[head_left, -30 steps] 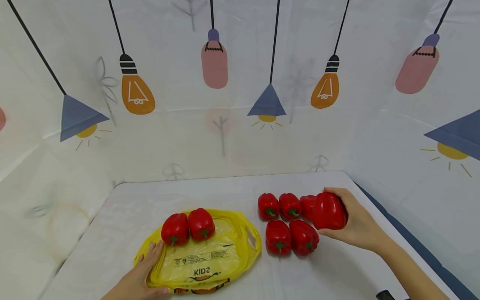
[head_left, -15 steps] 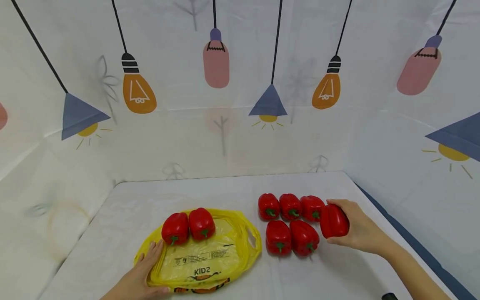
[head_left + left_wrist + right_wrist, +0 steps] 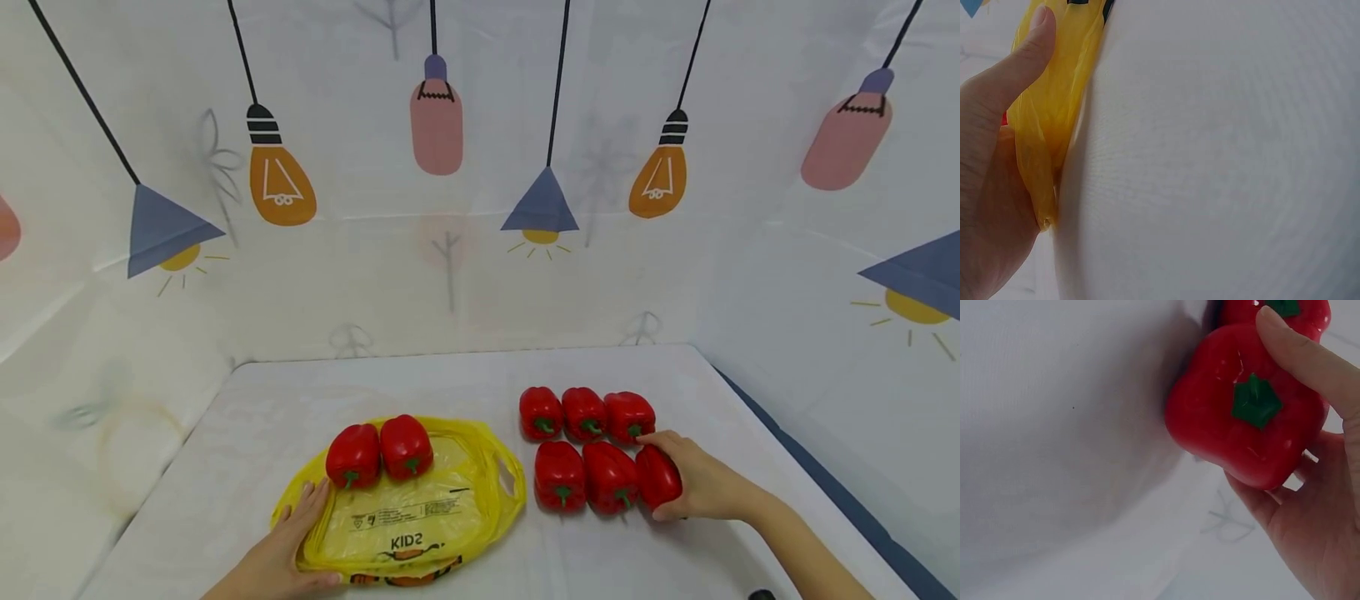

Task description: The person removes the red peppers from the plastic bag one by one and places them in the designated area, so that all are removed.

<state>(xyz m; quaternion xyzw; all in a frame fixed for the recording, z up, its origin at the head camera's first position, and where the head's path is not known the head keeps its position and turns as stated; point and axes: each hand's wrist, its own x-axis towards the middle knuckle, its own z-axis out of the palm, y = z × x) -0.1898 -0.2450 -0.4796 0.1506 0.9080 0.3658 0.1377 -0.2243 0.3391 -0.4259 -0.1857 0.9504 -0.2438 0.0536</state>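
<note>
My right hand (image 3: pixel 701 477) grips a red bell pepper (image 3: pixel 657 477) at the right end of the front row. In the right wrist view the held bell pepper (image 3: pixel 1216 419) shows its green stem, with thumb and fingers on opposite sides. Beside it in that row are two more bell peppers (image 3: pixel 559 477). My left hand (image 3: pixel 279 546) rests against the left edge of a yellow plastic bag (image 3: pixel 420 521), fingers fairly straight. In the left wrist view the thumb lies along the yellow bag (image 3: pixel 1054 81). Two bell peppers (image 3: pixel 406 447) sit on the bag's far left part.
A back row of three bell peppers (image 3: pixel 584 414) stands just behind the front row. Everything rests on a white-covered table (image 3: pixel 420 383). A printed cloth wall (image 3: pixel 360 283) rises behind and at both sides. A small dark object (image 3: pixel 761 595) shows at the bottom edge.
My right hand has brought its bell pepper down and toward me, from in front of the back row to the front row's right end. The left hand has stayed at the bag.
</note>
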